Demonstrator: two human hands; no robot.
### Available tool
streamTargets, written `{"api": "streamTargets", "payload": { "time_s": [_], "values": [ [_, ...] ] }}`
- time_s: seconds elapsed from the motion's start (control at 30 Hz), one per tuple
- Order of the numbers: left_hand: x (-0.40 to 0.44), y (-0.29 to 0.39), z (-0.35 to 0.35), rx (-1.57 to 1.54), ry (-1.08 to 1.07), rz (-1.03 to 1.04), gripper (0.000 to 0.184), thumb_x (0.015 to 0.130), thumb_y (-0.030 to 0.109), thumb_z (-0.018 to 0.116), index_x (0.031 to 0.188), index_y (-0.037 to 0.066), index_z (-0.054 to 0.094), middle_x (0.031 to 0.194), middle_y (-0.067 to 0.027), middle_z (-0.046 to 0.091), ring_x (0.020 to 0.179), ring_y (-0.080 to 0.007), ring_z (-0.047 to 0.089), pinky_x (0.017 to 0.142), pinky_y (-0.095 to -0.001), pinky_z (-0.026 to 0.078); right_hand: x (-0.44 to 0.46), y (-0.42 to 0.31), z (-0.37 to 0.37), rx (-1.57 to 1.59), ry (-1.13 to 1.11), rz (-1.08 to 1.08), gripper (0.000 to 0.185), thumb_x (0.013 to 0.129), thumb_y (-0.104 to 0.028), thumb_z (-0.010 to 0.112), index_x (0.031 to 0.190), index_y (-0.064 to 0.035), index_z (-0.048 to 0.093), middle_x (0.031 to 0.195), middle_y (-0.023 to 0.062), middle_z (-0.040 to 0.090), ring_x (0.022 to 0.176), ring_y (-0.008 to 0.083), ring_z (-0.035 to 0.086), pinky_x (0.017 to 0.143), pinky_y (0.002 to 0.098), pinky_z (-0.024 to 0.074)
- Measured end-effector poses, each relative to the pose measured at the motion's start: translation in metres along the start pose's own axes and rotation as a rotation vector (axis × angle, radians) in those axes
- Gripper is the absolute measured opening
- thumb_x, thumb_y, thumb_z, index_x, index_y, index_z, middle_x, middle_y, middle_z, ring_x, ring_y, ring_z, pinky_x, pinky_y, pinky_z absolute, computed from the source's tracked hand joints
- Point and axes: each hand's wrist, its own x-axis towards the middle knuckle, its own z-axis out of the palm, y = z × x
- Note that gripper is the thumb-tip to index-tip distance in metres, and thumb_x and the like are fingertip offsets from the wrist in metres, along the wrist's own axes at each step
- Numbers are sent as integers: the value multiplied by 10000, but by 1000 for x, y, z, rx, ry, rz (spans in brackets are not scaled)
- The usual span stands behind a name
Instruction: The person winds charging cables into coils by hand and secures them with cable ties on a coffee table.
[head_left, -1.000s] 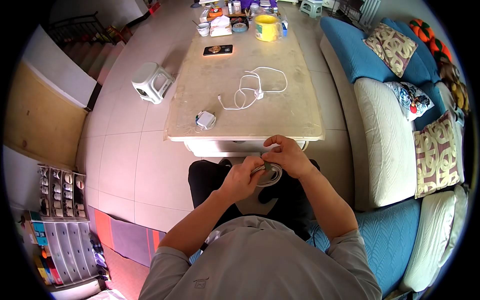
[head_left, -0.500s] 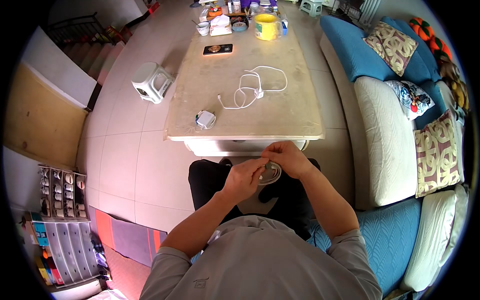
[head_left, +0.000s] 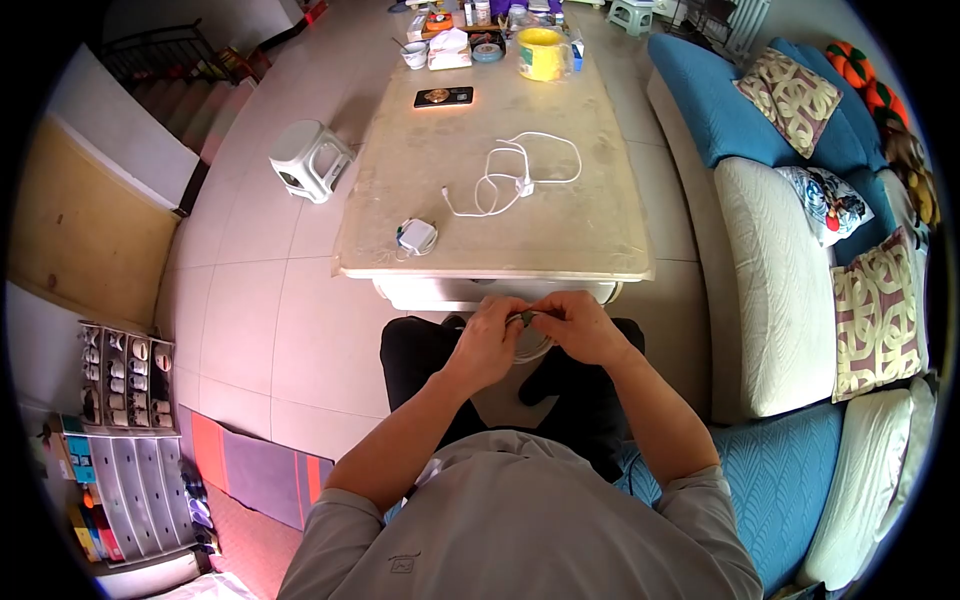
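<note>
Above my lap, a coiled light cable (head_left: 533, 346) hangs between my hands, partly hidden by them. My left hand (head_left: 489, 341) is closed on the coil at its left side. At its upper right, my right hand (head_left: 578, 328) pinches a small dark green strip (head_left: 526, 318) that lies at the top of the coil. The fingertips of both hands nearly meet there. On the table beyond lie a loose white cable with a plug (head_left: 525, 187) and a white charger with its cord wound round it (head_left: 416, 236).
The table (head_left: 400, 180) also bears a phone (head_left: 443, 97), a tissue pack (head_left: 449, 50), a bowl (head_left: 414, 54) and a yellow container (head_left: 541, 54). A white stool (head_left: 310, 160) stands left of it, and a blue sofa (head_left: 700, 95) runs along the right.
My right hand's raised fingers have come down onto the green strip, and both hands have drawn together at the top of the coil. The camera view has shifted slightly.
</note>
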Motion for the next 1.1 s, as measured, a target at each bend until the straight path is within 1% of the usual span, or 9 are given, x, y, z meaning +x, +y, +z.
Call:
{"api": "streamTargets", "payload": {
  "time_s": [0.27, 0.37, 0.47, 0.57, 0.67, 0.77, 0.87, 0.97, 1.1],
  "values": [
    [4, -3, -6, -115, -132, -83, 212, 897, 19, 508, 1108, -2, 528, 921, -136, 620, 871, -232, 614, 779, -329, 485, 2, 5, 1, 0, -59, -5, 198, 886, -154, 592, 970, 21, 628, 716, 14, 593, 596, 77, 546, 548, 222, 463],
    [4, -4, -9, -196, -198, -126, 254, 892, 47, 495, 1143, 14, 480, 951, -193, 623, 929, -352, 607, 826, -396, 466, 1, 6, 1, 128, -138, 97, 192, 887, -165, 579, 947, 13, 615, 725, 8, 584, 582, 75, 543, 536, 212, 463],
    [4, 1, -16, -186, -282, -140, 276, 913, 59, 474, 1185, 33, 445, 939, -191, 619, 910, -324, 611, 809, -382, 466, -1, 3, 3, 165, -174, 133, 180, 884, -168, 571, 921, 6, 604, 732, 7, 580, 572, 72, 537, 526, 205, 457],
    [4, -10, -17, -225, -365, -144, 347, 908, -35, 459, 1238, 49, 390, 941, -84, 601, 860, -157, 575, 768, -284, 470, -2, 1, 5, 215, -153, 151, 176, 880, -173, 576, 883, 1, 605, 731, 11, 583, 566, 72, 534, 518, 204, 453],
    [2, -12, -17, -322, -362, -147, 348, 890, -40, 494, 1218, 62, 435, 957, -67, 597, 886, -137, 570, 782, -273, 469, -2, -4, 5, 194, -136, 160, 177, 877, -176, 580, 855, -3, 608, 722, 13, 583, 555, 74, 532, 508, 205, 450],
    [0, -6, -17, -211, -271, -48, 361, 847, -31, 579, 1187, 61, 498, 996, -81, 606, 910, -154, 587, 805, -276, 479, -1, -4, 6, 213, -95, 153, 179, 870, -175, 588, 849, 0, 615, 708, 13, 581, 543, 77, 531, 498, 205, 446],
    [-2, -6, -12, -6, -74, 234, 322, 786, -15, 662, 1094, 43, 586, 1034, -98, 614, 923, -197, 605, 817, -290, 495, 0, -3, 7, 215, -47, 133, 179, 865, -172, 593, 857, 4, 621, 699, 15, 580, 533, 80, 528, 485, 207, 442],
    [-4, -10, -7, -28, 4, 192, 286, 753, -12, 694, 1028, 31, 628, 1070, -107, 615, 972, -250, 598, 820, -325, 505, 1, -1, 10, 224, -31, 147, 180, 858, -169, 599, 858, 9, 625, 693, 17, 577, 522, 81, 526, 476, 211, 437],
    [-3, -12, 0, 74, 163, 337, 234, 699, -19, 704, 915, 46, 641, 991, -89, 613, 895, -267, 597, 772, -356, 499, 1, -3, 11, 216, 16, 159, 185, 850, -173, 604, 847, 11, 625, 670, 16, 571, 507, 81, 519, 464, 214, 429]
  ]
}}
